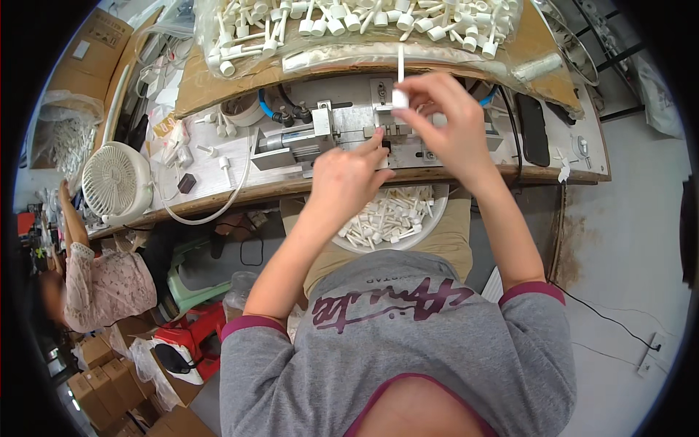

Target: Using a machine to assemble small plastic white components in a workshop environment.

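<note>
My right hand (453,120) pinches a white plastic cap with a thin stem (400,97) between thumb and fingers, the stem standing upright above the cap. It is held over a metal clamping fixture (293,146) with cylinders at its sides. My left hand (341,183) has its index finger stretched out onto the middle of that fixture, thumb apart; whatever lies under the fingertip is too small to make out. On my lap below, a round white basin (439,206) holds many similar small white pieces.
Behind the fixture, a cardboard sheet (320,81) bears a heap of white stemmed caps (349,20). A white fan (116,182) stands at the left, a black phone (533,130) lies at the right. Cables and hoses run around the bench. Another person (109,288) sits at far left.
</note>
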Demonstrator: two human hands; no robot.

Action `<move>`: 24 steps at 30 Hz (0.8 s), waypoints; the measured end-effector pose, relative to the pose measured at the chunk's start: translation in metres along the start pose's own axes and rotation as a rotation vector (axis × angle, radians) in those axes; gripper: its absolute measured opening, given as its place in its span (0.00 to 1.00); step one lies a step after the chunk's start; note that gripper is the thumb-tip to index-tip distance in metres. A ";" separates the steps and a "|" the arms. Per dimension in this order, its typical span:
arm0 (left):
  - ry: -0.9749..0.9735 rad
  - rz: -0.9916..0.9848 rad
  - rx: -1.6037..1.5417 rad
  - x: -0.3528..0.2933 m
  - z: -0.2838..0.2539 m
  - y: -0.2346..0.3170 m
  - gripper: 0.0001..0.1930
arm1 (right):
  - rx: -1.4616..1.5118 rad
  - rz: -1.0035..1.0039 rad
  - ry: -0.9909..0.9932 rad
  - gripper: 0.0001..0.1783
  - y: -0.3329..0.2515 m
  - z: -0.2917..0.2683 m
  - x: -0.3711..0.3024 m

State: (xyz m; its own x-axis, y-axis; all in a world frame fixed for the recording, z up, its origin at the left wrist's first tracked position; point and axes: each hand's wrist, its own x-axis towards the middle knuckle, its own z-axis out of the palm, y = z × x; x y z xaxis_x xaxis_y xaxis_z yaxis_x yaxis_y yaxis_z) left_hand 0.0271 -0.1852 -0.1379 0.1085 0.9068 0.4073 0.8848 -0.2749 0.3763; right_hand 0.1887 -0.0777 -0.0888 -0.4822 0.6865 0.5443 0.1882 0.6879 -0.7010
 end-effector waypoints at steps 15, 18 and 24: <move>0.346 -0.118 0.203 0.193 -0.015 -0.044 0.10 | -0.715 -0.214 -0.277 0.13 0.003 0.044 -0.069; 0.387 -0.050 0.242 0.199 -0.007 -0.052 0.09 | -0.708 -0.201 -0.317 0.11 0.005 0.042 -0.063; 0.488 0.118 0.134 0.186 -0.014 -0.046 0.11 | -0.598 -0.158 -0.323 0.13 0.007 0.038 -0.061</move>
State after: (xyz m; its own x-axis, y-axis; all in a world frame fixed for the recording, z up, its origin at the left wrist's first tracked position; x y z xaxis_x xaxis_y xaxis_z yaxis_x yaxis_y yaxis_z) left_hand 0.0005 -0.0082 -0.0678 0.0147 0.6087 0.7932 0.9330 -0.2937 0.2080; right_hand 0.1875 -0.1235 -0.1445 -0.7554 0.5266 0.3899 0.4890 0.8492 -0.1996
